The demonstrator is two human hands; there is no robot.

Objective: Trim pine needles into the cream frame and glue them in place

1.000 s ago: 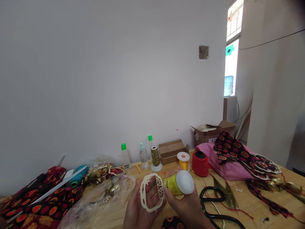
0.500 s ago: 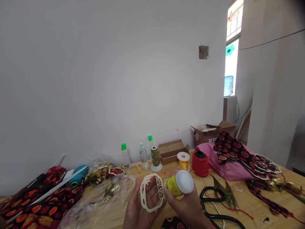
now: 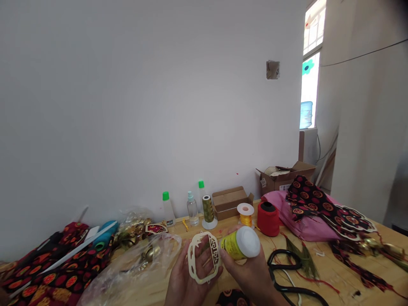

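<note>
My left hand (image 3: 180, 278) is palm up with a pale cut-out frame (image 3: 192, 260) held across it. The frame is rounded, with leaf shapes on one side and fretwork on the other. A yellow-labelled bottle (image 3: 231, 245) is gripped in my right hand (image 3: 251, 272), tilted so its white round end (image 3: 248, 241) faces up and right. Its other end points at the frame's right edge and is hidden by my fingers, so I cannot tell whether they touch. Below the hands lies a piece of dark patterned fabric (image 3: 231, 298). Black-handled scissors (image 3: 285, 259) lie right of my right hand.
Along the wall stand green-capped bottles (image 3: 167, 210), a spray bottle (image 3: 192, 211), an olive thread spool (image 3: 208, 210), a yellow spool (image 3: 245, 219), a red thread cone (image 3: 268, 221) and cardboard boxes (image 3: 229, 199). A plastic bag (image 3: 127, 272) lies left, patterned fabric (image 3: 310, 197) right.
The bottle and my right hand have shifted very slightly to the right. The frame in my left hand stays almost still.
</note>
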